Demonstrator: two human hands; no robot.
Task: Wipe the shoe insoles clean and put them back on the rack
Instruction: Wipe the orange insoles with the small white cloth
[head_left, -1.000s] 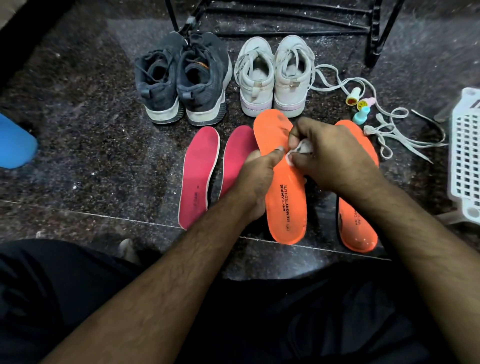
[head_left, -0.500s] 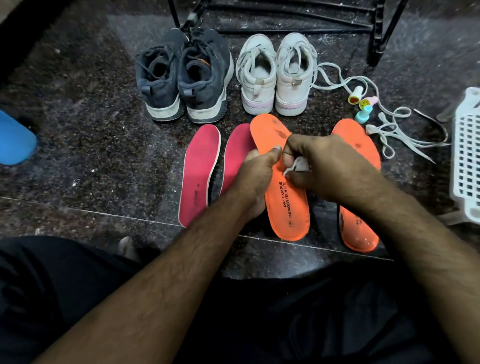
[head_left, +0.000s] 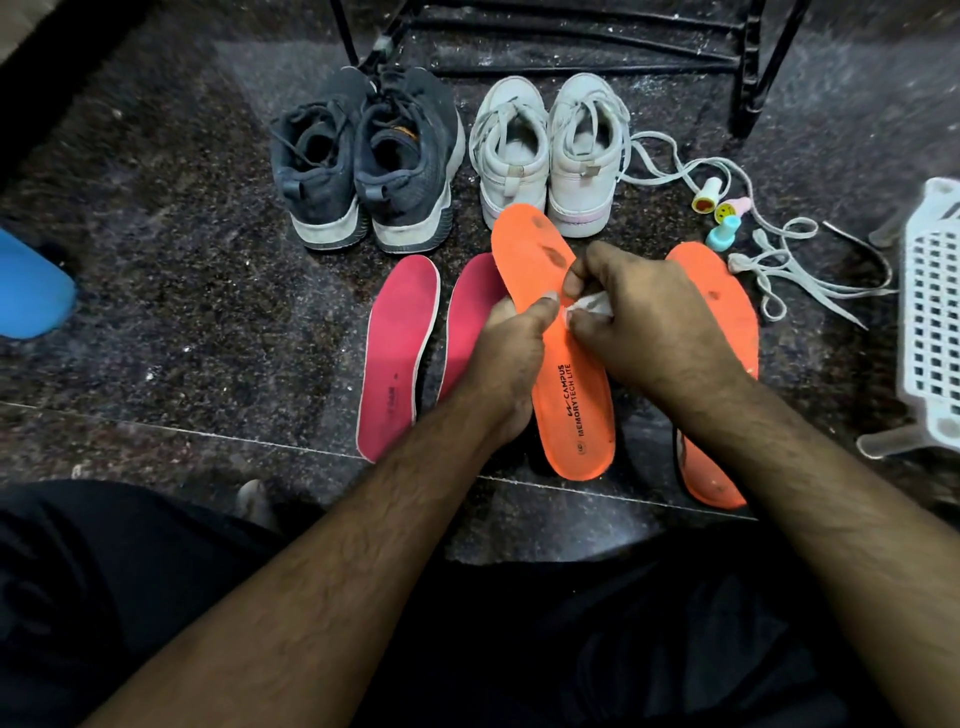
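My right hand (head_left: 649, 322) pinches a small crumpled white cloth (head_left: 589, 306) between thumb and curled fingers and presses it onto the raised orange foam insole (head_left: 563, 364); most of the cloth is hidden inside the grip. My left hand (head_left: 511, 358) holds that insole by its left edge, thumb across the top face, fingers curled under and out of sight. The insole is printed "CAMPUS MEMORYTECH LITE" in black near the heel, and dark smudges show near its toe.

The second orange foam insole (head_left: 727, 306) lies on the dark speckled stone floor (head_left: 182, 291) beyond my right wrist, its middle covered by the arm. Two pink insoles (head_left: 397, 353) lie side by side to the left; the nearer one is partly hidden behind my left hand, and the small print on the outer one is too blurred to read.

Beyond them stand a pair of dark grey sneakers (head_left: 369, 161) and a pair of white sneakers (head_left: 550, 150), heels toward me. Loose white laces (head_left: 789, 270) trail to the right, around three small pastel stamp-like toys (head_left: 719, 218). A white perforated plastic basket (head_left: 930, 322) is cut off at the right edge; I cannot see what it holds. The black metal rack (head_left: 748, 67) is cut off at the top, a blue object (head_left: 31, 291) at the left.
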